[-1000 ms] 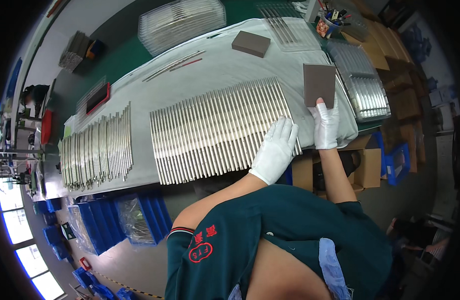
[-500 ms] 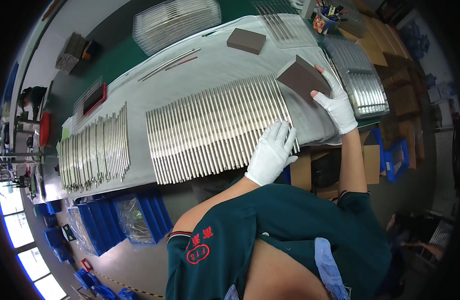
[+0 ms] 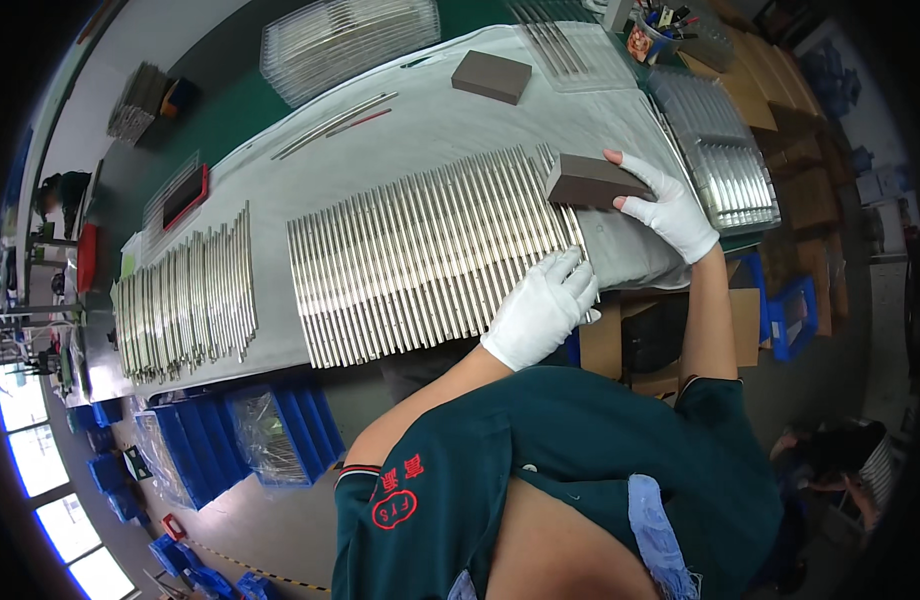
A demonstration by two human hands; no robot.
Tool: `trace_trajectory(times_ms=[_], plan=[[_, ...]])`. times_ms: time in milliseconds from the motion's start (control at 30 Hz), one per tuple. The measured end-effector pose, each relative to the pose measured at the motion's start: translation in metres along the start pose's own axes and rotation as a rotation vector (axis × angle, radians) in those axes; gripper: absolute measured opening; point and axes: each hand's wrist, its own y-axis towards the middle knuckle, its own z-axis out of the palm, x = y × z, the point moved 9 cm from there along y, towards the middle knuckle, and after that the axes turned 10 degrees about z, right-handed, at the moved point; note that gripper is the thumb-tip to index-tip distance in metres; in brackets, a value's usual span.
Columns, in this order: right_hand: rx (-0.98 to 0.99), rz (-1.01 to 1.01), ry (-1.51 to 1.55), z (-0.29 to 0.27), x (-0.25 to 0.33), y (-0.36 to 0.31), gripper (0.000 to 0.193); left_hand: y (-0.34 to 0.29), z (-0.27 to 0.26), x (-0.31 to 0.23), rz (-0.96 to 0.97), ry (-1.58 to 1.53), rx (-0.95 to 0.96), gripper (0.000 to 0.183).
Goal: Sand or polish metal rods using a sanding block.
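Observation:
A long row of slim silvery metal rods (image 3: 410, 260) lies side by side on the cloth-covered table before me. At the right end of this row, my gloved left hand (image 3: 540, 312) rests with its fingers drawn together and bent over the near ends of the last rods. My right hand (image 3: 672, 212), in a white glove with bare thumb and fingertip, grips a brown rectangular block (image 3: 590, 182) between thumb and fingers. The block sits over the far part of the rightmost rods; whether it touches them I cannot tell. A second brown block (image 3: 491, 77) lies farther back.
To the left is a smaller group of rods (image 3: 185, 300). A few loose rods (image 3: 335, 125) lie behind the row. Clear plastic trays (image 3: 350, 45) are stacked at the back, more trays (image 3: 715, 150) at the right. Blue bins (image 3: 230, 440) stand below the table edge, cardboard boxes (image 3: 745, 330) at right.
The block in my right hand has turned and come down over the right end of the row. My left hand's fingers have drawn together and bent, with the hand slightly nearer me.

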Motion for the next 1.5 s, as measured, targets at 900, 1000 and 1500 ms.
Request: trace_trajectory(times_ms=[900, 1000, 1500], plan=[[-0.213, -0.231, 0.200, -0.018, 0.017, -0.017, 0.060, 0.002, 0.004, -0.002, -0.012, 0.006, 0.033, 0.043], [-0.392, -0.081, 0.664, -0.014, -0.020, -0.017, 0.062, -0.003, 0.014, 0.000, -0.044, 0.080, 0.070, 0.054], [-0.424, -0.087, 0.724, 0.000, -0.053, -0.010, 0.061, 0.002, 0.031, 0.010, -0.141, 0.009, 0.151, 0.068]])
